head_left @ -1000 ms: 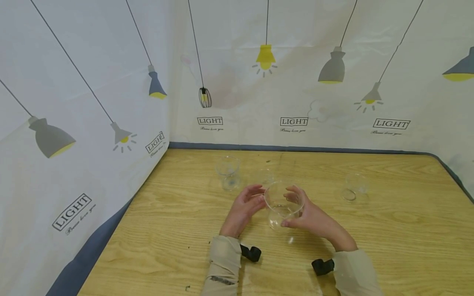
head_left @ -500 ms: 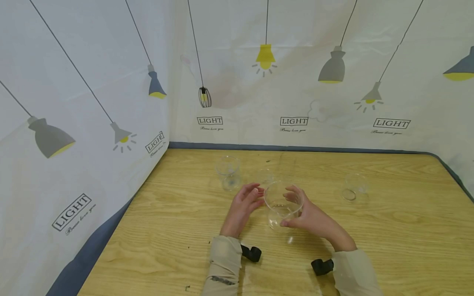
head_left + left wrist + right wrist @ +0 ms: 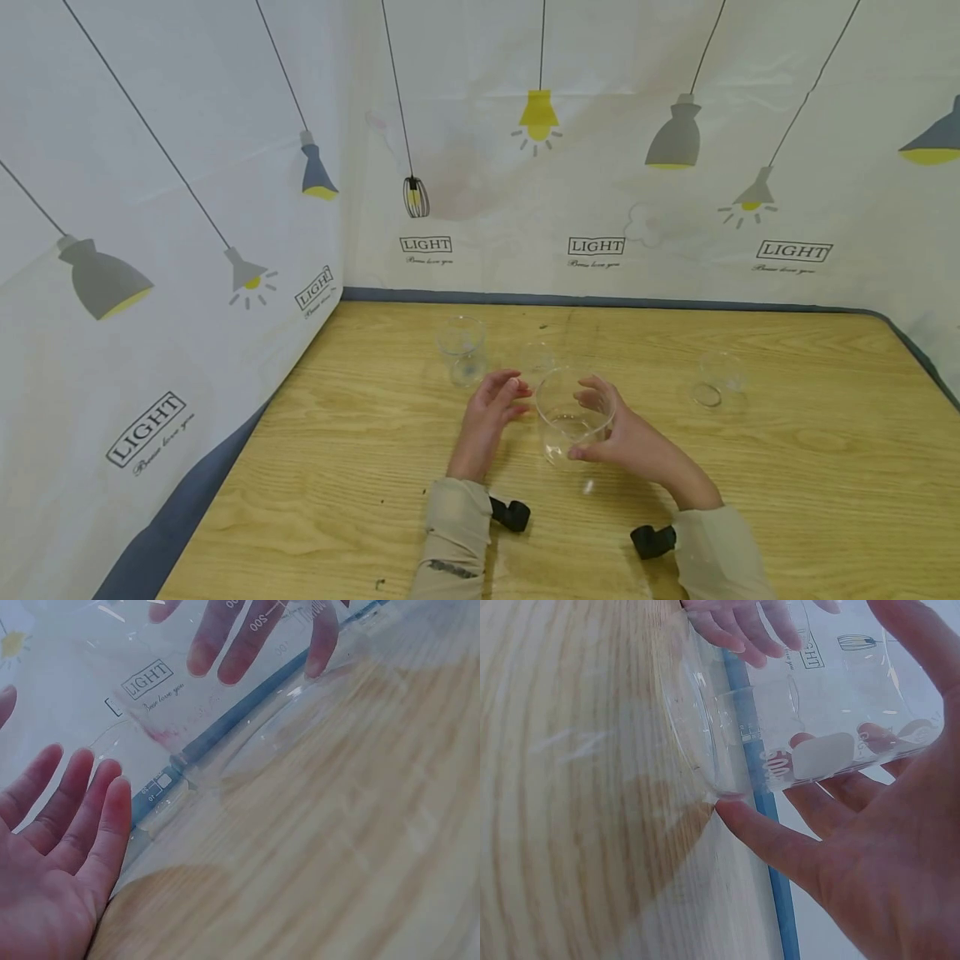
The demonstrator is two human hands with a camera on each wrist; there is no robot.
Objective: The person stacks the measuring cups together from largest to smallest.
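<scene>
A large clear glass beaker (image 3: pixel 562 429) with white graduation marks stands upright at the middle of the table. My right hand (image 3: pixel 630 437) grips it from the right, the thumb low near the base and the fingers round the far side. White print and a blank white patch show on the beaker (image 3: pixel 823 756) in the right wrist view. To its left, my left hand (image 3: pixel 486 421) is held apart from the glass, fingers spread and slightly bent. Seen from the left wrist, that left hand (image 3: pixel 64 862) has nothing in it. Behind the large beaker is a smaller clear beaker (image 3: pixel 537 357).
Another clear glass vessel (image 3: pixel 461 337) stands at the back left. To the right is one more small clear glass vessel (image 3: pixel 722 371). All rest on a wood-grain table (image 3: pixel 337 467), bordered by a white sheet (image 3: pixel 495 183) printed with lamps.
My left hand has drawn slightly left, its fingers moving away from the large beaker's side. The right hand and the beaker have stayed in place.
</scene>
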